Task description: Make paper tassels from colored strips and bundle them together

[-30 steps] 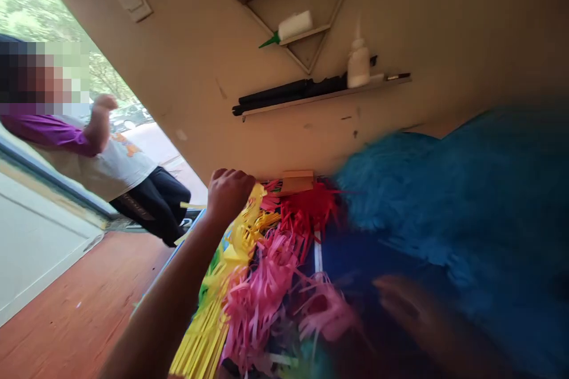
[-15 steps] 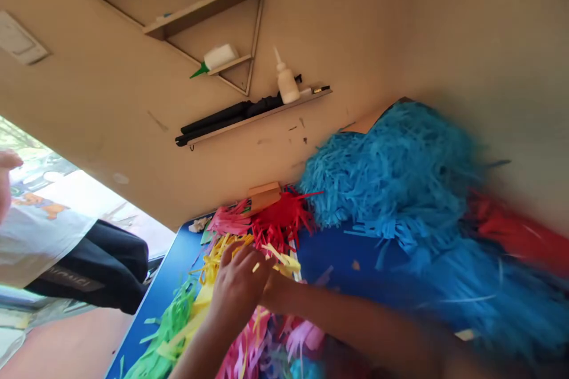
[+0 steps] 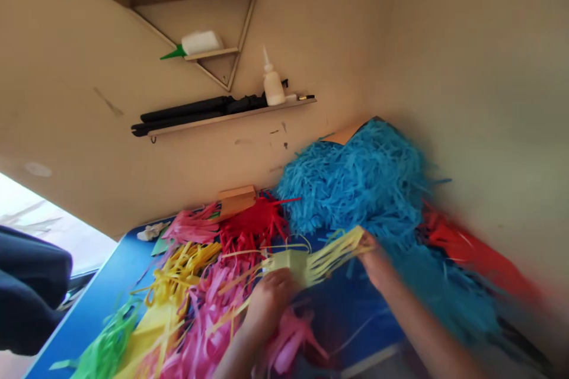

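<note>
A pale yellow piece of fringed tissue paper [image 3: 288, 260] is stretched between my two hands above the blue table. My left hand [image 3: 272, 296] is closed on its uncut middle part, with loose strips hanging out to the left. My right hand [image 3: 372, 253] pinches the ends of the strips on the right side, pulling them into a bundle. Below my left hand lie pink paper strips [image 3: 208, 314], and a bunch of darker yellow strips [image 3: 178, 272] rests further left.
Heaped against the wall is a big pile of blue fringe [image 3: 351, 183]. Red fringe [image 3: 253, 219] and green fringe [image 3: 106, 337] lie on the blue table [image 3: 102, 284]. A glue bottle [image 3: 273, 86] stands on the wall shelf [image 3: 240, 117]. At the left edge, a person's dark-trousered leg [image 3: 31, 290] shows.
My hands were together over the yellow strips; now they are apart, with the pale yellow fringed paper held between them. The view has turned, and the person at left shows less.
</note>
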`<state>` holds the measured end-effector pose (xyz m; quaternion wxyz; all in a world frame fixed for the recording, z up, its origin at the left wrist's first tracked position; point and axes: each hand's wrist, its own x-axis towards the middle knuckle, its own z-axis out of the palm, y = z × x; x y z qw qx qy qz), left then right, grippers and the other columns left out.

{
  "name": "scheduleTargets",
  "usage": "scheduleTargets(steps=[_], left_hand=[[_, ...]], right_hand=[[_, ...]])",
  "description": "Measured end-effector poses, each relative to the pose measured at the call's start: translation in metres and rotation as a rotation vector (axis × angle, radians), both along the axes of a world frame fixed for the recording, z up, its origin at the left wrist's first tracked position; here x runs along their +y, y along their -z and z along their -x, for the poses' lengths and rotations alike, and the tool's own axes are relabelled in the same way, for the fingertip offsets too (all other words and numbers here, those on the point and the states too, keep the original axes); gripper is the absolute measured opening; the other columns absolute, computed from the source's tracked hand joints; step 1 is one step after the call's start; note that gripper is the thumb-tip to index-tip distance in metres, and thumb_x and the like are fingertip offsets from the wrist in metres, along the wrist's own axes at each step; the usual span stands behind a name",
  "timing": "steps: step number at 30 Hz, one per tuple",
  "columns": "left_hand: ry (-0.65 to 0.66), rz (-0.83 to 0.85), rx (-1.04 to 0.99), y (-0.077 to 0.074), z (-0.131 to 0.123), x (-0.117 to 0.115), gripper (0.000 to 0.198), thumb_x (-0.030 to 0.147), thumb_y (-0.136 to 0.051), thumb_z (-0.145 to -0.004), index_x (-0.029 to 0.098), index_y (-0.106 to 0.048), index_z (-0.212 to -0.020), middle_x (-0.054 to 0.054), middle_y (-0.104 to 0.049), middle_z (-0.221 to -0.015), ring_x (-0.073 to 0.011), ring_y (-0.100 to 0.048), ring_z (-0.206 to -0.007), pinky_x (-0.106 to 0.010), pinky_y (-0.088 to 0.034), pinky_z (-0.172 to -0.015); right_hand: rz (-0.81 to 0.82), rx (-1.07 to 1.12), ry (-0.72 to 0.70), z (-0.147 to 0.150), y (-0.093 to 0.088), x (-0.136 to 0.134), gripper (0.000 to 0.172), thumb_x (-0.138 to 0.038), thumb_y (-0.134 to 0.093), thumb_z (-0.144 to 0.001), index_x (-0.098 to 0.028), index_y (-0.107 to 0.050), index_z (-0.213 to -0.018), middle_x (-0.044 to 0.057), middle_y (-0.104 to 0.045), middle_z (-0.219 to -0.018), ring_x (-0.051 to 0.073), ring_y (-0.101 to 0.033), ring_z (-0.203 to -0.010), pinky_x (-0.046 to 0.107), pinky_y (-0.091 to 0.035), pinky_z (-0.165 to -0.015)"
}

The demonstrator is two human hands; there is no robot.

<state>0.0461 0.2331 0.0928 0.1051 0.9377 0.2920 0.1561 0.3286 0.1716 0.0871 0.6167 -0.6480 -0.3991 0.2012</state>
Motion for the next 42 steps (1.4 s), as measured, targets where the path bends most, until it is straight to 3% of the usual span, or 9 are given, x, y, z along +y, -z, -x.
scheduleTargets(steps=[4, 9, 14, 19, 23, 28, 32, 38, 42], left_hand=[[0.025, 0.065, 0.019, 0.015, -0.016, -0.001, 0.027, 0.015, -0.050, -0.091, 0.026, -0.074, -0.094, -0.005, -0.076, -0.110, -0.0207, -0.068, -0.108, -0.034, -0.052, -0.099], [0.011, 0.088, 0.071, 0.020, -0.022, -0.009, 0.030, 0.012, -0.049, -0.088, 0.025, -0.073, -0.102, -0.006, -0.074, -0.114, -0.0227, -0.068, -0.110, -0.039, -0.050, -0.103], [-0.050, 0.096, 0.101, 0.020, -0.018, -0.018, 0.013, 0.024, -0.060, -0.086, 0.024, -0.070, -0.094, -0.007, -0.076, -0.103, -0.0238, -0.071, -0.099, -0.037, -0.053, -0.097], [-0.090, 0.120, 0.116, 0.019, -0.022, -0.015, 0.029, 0.017, -0.040, -0.095, 0.027, -0.064, -0.110, -0.005, -0.075, -0.098, -0.0179, -0.071, -0.092, -0.036, -0.046, -0.104], [-0.102, 0.126, 0.162, 0.016, -0.023, -0.008, 0.029, 0.019, -0.050, -0.090, 0.026, -0.061, -0.116, -0.006, -0.074, -0.093, -0.0222, -0.070, -0.090, -0.041, -0.046, -0.100], [-0.186, 0.166, 0.210, 0.012, -0.010, 0.001, 0.021, 0.018, -0.051, -0.089, 0.020, -0.069, -0.099, -0.008, -0.073, -0.079, -0.0250, -0.069, -0.081, -0.037, -0.049, -0.082], [-0.277, 0.223, 0.204, 0.009, -0.006, 0.007, 0.030, 0.023, -0.043, -0.095, 0.023, -0.072, -0.088, -0.005, -0.076, -0.084, -0.0201, -0.070, -0.083, -0.030, -0.045, -0.079], [-0.463, 0.246, 0.260, 0.008, -0.016, 0.016, 0.037, 0.033, -0.042, -0.096, 0.023, -0.073, -0.079, -0.005, -0.077, -0.079, -0.0213, -0.071, -0.082, -0.032, -0.041, -0.084], [-0.573, 0.266, 0.316, 0.008, -0.026, 0.022, 0.035, 0.034, -0.043, -0.094, 0.023, -0.075, -0.085, -0.007, -0.078, -0.084, -0.0232, -0.072, -0.084, -0.034, -0.042, -0.087]], right_hand=[[-0.063, -0.203, 0.323, -0.011, 0.001, -0.032, 0.049, -0.051, -0.042, -0.094, -0.017, -0.049, -0.127, 0.016, -0.063, -0.115, 0.030, -0.060, -0.112, 0.050, -0.048, -0.095], [0.123, -0.748, -0.533, 0.067, -0.002, -0.010, 0.030, -0.034, -0.045, -0.098, -0.023, -0.064, -0.119, 0.010, -0.070, -0.116, 0.027, -0.057, -0.121, 0.052, -0.030, -0.113], [0.323, -0.834, -0.357, 0.069, -0.007, 0.012, 0.044, -0.033, -0.055, -0.093, -0.013, -0.057, -0.132, 0.020, -0.051, -0.143, 0.037, -0.039, -0.138, 0.062, -0.018, -0.114], [0.084, -0.736, -0.823, 0.059, 0.011, 0.000, 0.044, -0.023, -0.063, -0.080, -0.018, -0.056, -0.123, 0.010, -0.068, -0.122, 0.024, -0.063, -0.112, 0.045, -0.027, -0.115], [0.196, -0.716, -0.776, 0.058, 0.027, 0.006, 0.024, -0.011, -0.045, -0.091, -0.019, -0.061, -0.106, 0.005, -0.074, -0.102, 0.019, -0.068, -0.097, 0.041, -0.034, -0.109], [0.313, -0.724, -0.717, 0.047, 0.020, 0.012, 0.021, -0.014, -0.047, -0.091, -0.018, -0.062, -0.106, 0.008, -0.073, -0.100, 0.021, -0.065, -0.096, 0.031, -0.046, -0.087], [0.345, -0.741, -0.711, 0.050, 0.015, 0.020, 0.028, -0.022, -0.059, -0.088, -0.019, -0.060, -0.116, 0.005, -0.074, -0.105, 0.020, -0.063, -0.104, 0.028, -0.042, -0.091], [0.480, -0.800, -0.520, 0.059, 0.021, 0.042, 0.021, -0.027, -0.051, -0.096, -0.020, -0.069, -0.089, 0.003, -0.074, -0.080, 0.020, -0.066, -0.081, 0.033, -0.036, -0.086], [0.513, -0.865, -0.416, 0.065, 0.026, 0.047, 0.016, -0.025, -0.058, -0.088, -0.019, -0.067, -0.077, 0.006, -0.073, -0.086, 0.023, -0.064, -0.089, 0.037, -0.033, -0.087]])
